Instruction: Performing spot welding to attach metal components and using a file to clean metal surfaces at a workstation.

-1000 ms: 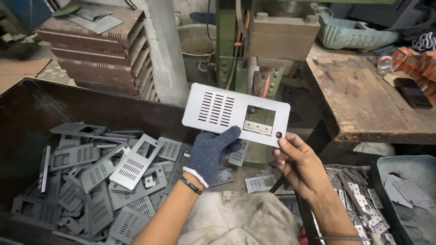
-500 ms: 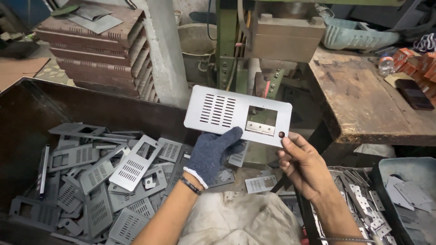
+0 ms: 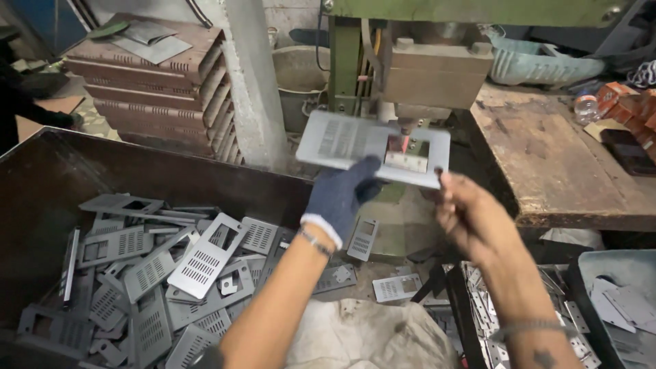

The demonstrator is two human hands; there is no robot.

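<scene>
I've got the plate (image 3: 372,147) pinched by L hand (image 3: 339,195) & R hand (image 3: 468,215); prob. under the press (image 3: 437,75). Keep it level, fingers off the die.

Plate (image 3: 372,147) motion-blurred, its lower edge hidden behind gloved left hand (image 3: 339,196), right hand (image 3: 471,219) blurred, worktop (image 3: 560,164) cut off at right edge

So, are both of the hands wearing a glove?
No, only the left hand wears a dark blue glove; the right hand is bare, and both hold the grey metal plate.
</scene>
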